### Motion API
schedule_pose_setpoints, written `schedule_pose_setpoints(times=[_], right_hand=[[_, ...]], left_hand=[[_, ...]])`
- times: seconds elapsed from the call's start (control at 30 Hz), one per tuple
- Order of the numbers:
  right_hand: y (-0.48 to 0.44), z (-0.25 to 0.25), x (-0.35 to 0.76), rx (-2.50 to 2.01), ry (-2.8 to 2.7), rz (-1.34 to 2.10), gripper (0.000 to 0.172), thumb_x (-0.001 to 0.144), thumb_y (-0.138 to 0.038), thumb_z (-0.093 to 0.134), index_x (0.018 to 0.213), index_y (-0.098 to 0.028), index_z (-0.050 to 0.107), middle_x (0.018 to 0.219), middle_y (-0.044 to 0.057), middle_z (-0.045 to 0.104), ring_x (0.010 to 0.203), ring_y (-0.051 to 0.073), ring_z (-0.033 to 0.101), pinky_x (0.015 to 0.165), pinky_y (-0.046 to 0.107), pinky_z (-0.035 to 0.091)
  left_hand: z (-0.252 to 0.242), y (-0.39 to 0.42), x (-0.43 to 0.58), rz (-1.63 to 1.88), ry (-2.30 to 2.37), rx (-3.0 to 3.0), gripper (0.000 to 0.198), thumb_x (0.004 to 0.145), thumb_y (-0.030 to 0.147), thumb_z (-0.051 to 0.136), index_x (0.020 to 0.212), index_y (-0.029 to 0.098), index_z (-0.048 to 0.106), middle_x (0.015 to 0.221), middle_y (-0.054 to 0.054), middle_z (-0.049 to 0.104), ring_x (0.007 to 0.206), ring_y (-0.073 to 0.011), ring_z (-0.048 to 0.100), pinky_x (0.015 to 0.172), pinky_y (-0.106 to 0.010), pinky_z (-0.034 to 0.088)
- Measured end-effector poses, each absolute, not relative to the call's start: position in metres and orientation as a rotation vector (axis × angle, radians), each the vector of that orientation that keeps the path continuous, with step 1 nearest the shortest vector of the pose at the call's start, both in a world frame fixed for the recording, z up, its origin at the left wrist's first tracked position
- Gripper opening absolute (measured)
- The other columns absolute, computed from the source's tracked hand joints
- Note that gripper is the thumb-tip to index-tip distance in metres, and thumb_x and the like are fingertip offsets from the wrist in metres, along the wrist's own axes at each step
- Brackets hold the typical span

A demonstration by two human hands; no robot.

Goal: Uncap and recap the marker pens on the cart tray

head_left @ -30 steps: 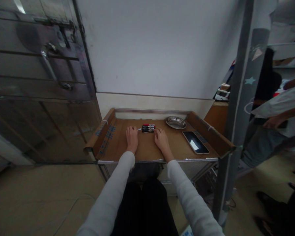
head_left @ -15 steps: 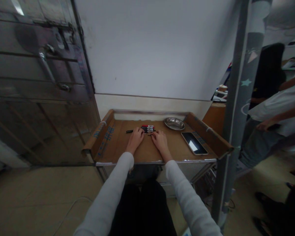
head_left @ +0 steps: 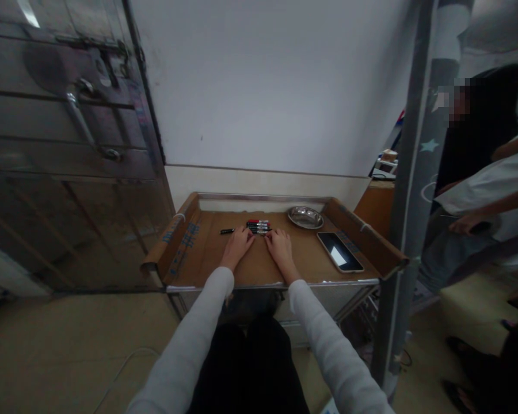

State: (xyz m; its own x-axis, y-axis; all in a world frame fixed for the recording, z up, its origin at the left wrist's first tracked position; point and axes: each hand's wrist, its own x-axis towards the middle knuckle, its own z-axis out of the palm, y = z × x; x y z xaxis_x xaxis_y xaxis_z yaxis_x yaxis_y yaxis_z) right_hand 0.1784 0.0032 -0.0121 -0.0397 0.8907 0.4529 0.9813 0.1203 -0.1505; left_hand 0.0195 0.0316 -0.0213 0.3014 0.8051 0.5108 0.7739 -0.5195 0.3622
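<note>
A short row of red and black markers (head_left: 259, 225) lies on the cardboard-lined tray table (head_left: 207, 253) in front of me. My left hand (head_left: 237, 246) rests just left of the row. Its curled fingertips are on a black marker (head_left: 227, 231) that sticks out to the left. My right hand (head_left: 278, 247) lies on the cardboard just right of the row, its fingers stretched towards the nearest markers and holding nothing.
A small metal dish (head_left: 305, 217) and a phone with a lit screen (head_left: 340, 251) sit on the right of the tray. A metal door (head_left: 64, 144) stands left, a grey post (head_left: 414, 172) right. Other people (head_left: 483, 172) stand beyond the post.
Both hands have moved inward towards the markers. One black marker has come out of the row and now lies to the left at my left fingertips.
</note>
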Motion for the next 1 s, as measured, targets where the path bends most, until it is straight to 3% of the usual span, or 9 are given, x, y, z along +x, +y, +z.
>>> schedule_pose_setpoints(times=[0.73,1.0], right_hand=[[0.005,-0.010,0.177,-1.746,-2.027,-0.231,0.019,0.090,-0.022,0.045,0.094,-0.018,0.063,0.102,0.009,0.064,0.098,0.021,0.054,0.084,0.032,0.035],[0.014,-0.013,0.178,-1.464,-2.114,0.013,0.014,0.089,-0.018,0.048,0.093,-0.016,0.061,0.095,0.007,0.064,0.094,0.017,0.056,0.084,0.027,0.039]], left_hand=[[-0.020,0.034,0.028,0.961,1.509,2.576,0.009,0.088,0.020,0.049,0.086,0.016,0.057,0.090,-0.007,0.059,0.090,-0.0195,0.056,0.085,-0.034,0.043],[-0.016,0.032,0.026,0.975,1.370,2.596,0.010,0.088,0.018,0.048,0.087,0.017,0.058,0.092,-0.006,0.061,0.090,-0.0183,0.057,0.085,-0.032,0.044]])
